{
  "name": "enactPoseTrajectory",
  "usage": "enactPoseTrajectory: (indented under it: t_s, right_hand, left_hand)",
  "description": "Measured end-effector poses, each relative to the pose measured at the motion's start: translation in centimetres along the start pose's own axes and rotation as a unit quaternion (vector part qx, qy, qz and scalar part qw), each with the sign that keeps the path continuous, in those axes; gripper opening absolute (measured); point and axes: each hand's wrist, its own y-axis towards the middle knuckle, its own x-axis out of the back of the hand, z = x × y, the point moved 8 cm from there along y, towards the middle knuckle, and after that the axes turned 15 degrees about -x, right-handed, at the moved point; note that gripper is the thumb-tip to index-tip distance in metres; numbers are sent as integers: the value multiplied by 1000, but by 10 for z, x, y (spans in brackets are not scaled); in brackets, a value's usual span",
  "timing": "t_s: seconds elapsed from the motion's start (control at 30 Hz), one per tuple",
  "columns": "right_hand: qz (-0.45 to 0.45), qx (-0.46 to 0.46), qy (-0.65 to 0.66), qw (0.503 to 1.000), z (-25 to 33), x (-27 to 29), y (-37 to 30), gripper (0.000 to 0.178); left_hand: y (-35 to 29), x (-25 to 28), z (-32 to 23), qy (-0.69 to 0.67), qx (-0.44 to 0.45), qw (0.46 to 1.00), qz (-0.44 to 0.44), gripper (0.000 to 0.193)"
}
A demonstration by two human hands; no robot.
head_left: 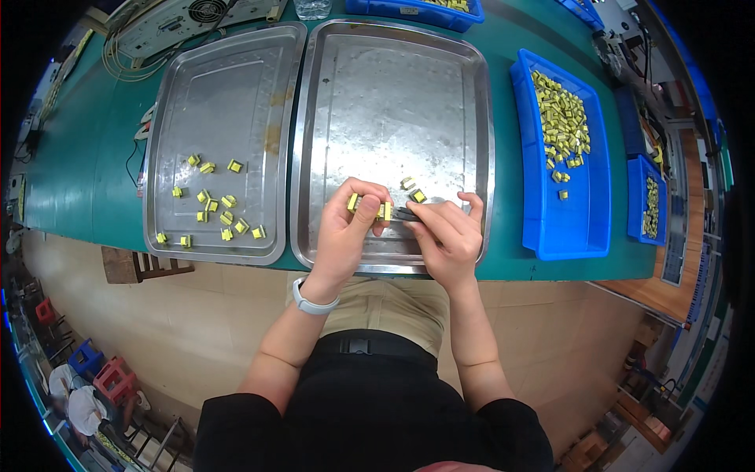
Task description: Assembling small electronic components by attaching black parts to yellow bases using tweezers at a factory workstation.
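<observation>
Above the near part of the middle metal tray (393, 102), my left hand (344, 236) is closed around small yellow-and-silver transformer-like components (385, 211); yellow shows at both ends of the grip, and I cannot tell whether they are separate pieces. My right hand (450, 242) pinches a thin dark tool (404, 214), perhaps tweezers, its tip against the held component. Just beyond my right fingers, two loose yellow components (418, 196) lie on the tray, one darker on top.
A second metal tray (212, 86) on the left carries several scattered yellow components (228, 201). On the right stands a blue bin (565, 236) with a heap of them. Smaller blue bin (635, 228) lies further right, another blue bin (377, 8) at the back. Electronic equipment (181, 23) sits back left.
</observation>
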Motion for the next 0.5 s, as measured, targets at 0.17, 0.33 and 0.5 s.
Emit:
enactPoseTrajectory:
  t_s: [0.17, 0.33, 0.5]
  right_hand:
    - [3, 3, -5, 1000, 0, -1, -1, 23]
    - [-16, -40, -13, 999, -6, -2, 2, 27]
    - [-42, -121, -59, 990, -18, -6, 4, 27]
  left_hand:
    - [-1, 1, 2, -3, 7, 1000, -6, 23]
    - [-1, 6, 1, -71, 61, 994, -52, 24]
    - [0, 9, 6, -197, 71, 976, -60, 28]
